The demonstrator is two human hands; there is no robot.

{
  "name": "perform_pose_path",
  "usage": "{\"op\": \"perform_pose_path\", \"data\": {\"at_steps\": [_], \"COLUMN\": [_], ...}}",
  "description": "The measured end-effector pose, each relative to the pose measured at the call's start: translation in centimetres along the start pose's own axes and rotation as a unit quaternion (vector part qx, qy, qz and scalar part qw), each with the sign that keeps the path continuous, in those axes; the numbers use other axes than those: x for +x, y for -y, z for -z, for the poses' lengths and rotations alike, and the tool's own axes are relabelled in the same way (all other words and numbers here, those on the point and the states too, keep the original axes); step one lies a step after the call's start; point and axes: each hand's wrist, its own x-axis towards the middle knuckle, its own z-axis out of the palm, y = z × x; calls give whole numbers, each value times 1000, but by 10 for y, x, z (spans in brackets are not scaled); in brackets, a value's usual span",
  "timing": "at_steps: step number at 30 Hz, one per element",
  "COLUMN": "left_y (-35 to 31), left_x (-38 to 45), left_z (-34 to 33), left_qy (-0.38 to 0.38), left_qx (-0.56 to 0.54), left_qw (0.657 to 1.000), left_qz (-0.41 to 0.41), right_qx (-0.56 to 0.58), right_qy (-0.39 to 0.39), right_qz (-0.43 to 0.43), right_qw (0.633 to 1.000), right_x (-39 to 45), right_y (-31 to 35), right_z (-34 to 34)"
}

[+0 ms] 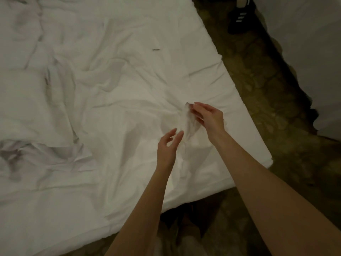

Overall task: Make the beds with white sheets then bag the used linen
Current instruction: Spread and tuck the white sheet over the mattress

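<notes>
The bed [212,74] fills most of the view, its near corner jutting toward the patterned carpet [258,93], and over it lies the white sheet [114,93], rumpled in long creases and bunched into heavier folds along the left side, so it reads as spread but not yet smoothed or tucked. A second white-covered bed [304,52] stands across the aisle, with a dark striped shoe [238,19] on the floor between them. Both arms reach in from below toward the bed's near corner, probably because that is where the cloth must be gathered and pulled square. The right hand [208,115] pinches a small peak of the sheet, lifted off the mattress, with fingers curled round the fabric. The left hand [168,143] is just beside that peak, fingers relaxed and spread, holding nothing, seemingly ready to take a second hold. A small dark mark [156,50], too small to identify, lies farther up the sheet.
</notes>
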Motion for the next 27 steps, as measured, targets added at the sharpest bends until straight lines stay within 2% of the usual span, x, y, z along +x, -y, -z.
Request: {"op": "perform_pose_path", "data": {"at_steps": [5, 11, 14, 17, 19, 27], "left_y": [-13, -43, -65, -97, -121, -196], "left_x": [36, 75, 103, 143, 170, 271], "left_z": [3, 15, 32, 56, 72, 91], "left_qy": [30, 126, 111, 70, 68, 106], "left_qx": [81, 34, -26, -2, 24, 33], "left_qw": [996, 990, 993, 996, 996, 991], "left_qz": [-24, 50, 19, -48, -62, 77], "right_qx": [-2, -10, -45, -103, -125, -85], "right_qy": [-27, -69, -113, -138, -142, -111], "right_qz": [32, 55, 77, 108, 117, 100], "right_qw": [999, 996, 990, 979, 975, 985], "right_x": [22, 61, 88, 117, 136, 211], "right_y": [22, 50, 60, 66, 72, 98], "right_z": [-34, -73, -89, -105, -118, -174]}}
